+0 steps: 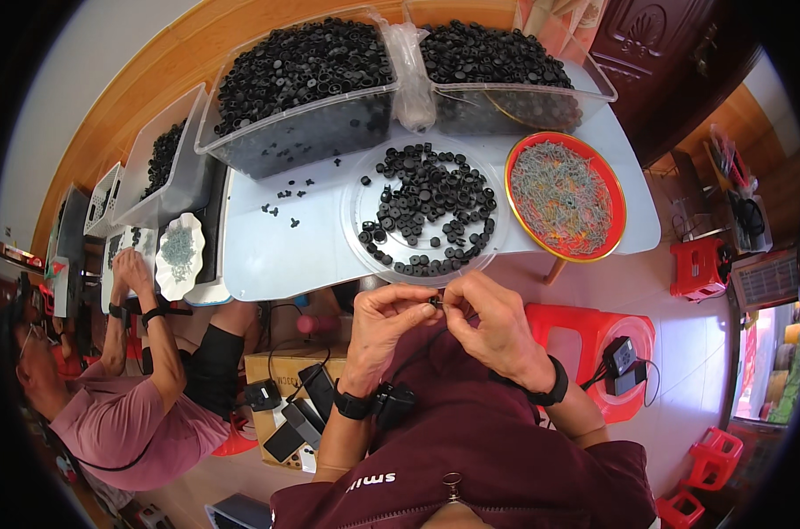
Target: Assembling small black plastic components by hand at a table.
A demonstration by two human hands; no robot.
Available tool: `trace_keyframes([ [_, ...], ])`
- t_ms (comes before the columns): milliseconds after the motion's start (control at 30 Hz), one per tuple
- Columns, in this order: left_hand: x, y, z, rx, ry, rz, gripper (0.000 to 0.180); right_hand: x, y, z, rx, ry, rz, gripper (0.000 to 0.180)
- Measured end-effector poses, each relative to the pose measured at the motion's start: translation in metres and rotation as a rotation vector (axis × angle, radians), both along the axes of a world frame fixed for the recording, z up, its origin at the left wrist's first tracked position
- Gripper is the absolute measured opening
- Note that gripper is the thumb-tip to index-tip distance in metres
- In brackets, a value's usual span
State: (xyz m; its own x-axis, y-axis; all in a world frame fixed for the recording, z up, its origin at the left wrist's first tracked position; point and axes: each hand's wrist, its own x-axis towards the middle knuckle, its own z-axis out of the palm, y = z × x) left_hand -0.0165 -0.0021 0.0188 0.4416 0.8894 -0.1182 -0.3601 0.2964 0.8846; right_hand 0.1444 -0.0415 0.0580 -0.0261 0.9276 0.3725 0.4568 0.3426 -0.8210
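Note:
My left hand [384,324] and my right hand [495,323] meet in front of my chest, just off the table's near edge. Between the left thumb and forefinger sits a small black plastic part [435,301]. The right fingertips are pinched close against that part; whatever they grip is too small to make out. Just beyond my hands, a clear round tray [354,204] carries many black round caps and small black pieces [431,198]. To its right, a red dish with a gold rim [618,189] holds a heap of thin grey metal pins or screws [563,194].
Clear bins [307,145] full of black parts line the table's back. Loose black pieces [294,222] lie left on the white table [263,260]. At left, a co-worker [144,414] handles parts beside a white scalloped dish [181,284]. A red stool [550,331] stands at my right.

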Motion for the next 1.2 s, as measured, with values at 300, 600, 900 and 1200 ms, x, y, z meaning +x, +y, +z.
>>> trace_keyframes([
  [300,0.002,-0.002,0.001,0.018,0.038,0.001,0.017,0.001,-0.002,0.001,-0.009,-0.021,0.004,0.016],
  [600,-0.001,-0.002,-0.004,-0.099,-0.091,-0.076,0.020,-0.001,-0.004,0.002,-0.060,0.052,-0.017,0.017],
  [900,-0.005,-0.004,-0.011,-0.212,-0.215,-0.111,0.021,-0.002,-0.008,0.010,-0.048,0.050,-0.054,0.019],
  [1200,-0.004,-0.005,-0.009,-0.192,-0.184,-0.091,0.020,-0.003,-0.007,0.009,-0.028,0.036,-0.030,0.018],
])
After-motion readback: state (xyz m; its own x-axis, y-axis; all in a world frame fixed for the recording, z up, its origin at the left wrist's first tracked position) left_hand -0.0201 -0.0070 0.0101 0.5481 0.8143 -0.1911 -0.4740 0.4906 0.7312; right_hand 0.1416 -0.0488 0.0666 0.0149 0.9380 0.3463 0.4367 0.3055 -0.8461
